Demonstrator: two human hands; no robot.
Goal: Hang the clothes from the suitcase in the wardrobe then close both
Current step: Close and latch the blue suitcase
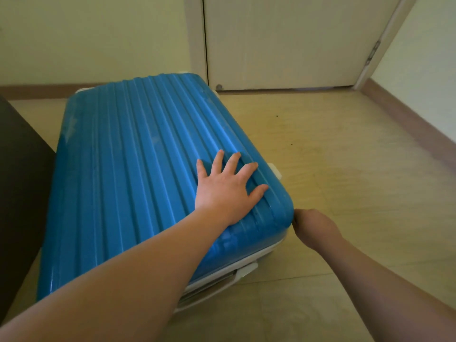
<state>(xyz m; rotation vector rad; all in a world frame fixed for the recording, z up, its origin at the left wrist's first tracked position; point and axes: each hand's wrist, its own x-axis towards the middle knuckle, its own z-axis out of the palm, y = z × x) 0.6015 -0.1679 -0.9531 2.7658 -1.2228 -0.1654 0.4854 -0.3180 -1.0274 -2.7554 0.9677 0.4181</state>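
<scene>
While left hand (223,191) rests flat, fingers spread, on ribbed blue suitcase (138,149); right hand (313,228) at rounded corner, grip hidden.

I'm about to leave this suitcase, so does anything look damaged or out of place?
Nothing major: the blue suitcase lies flat with its lid down, though pale scuffs mark its far left shell and dark specks dot the floor.

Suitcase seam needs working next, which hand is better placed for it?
Right. The right hand sits curled against the near corner of the suitcase, at seam level, though whether it pinches anything is hidden. The left hand lies flat on top, better left steadying it.
</scene>
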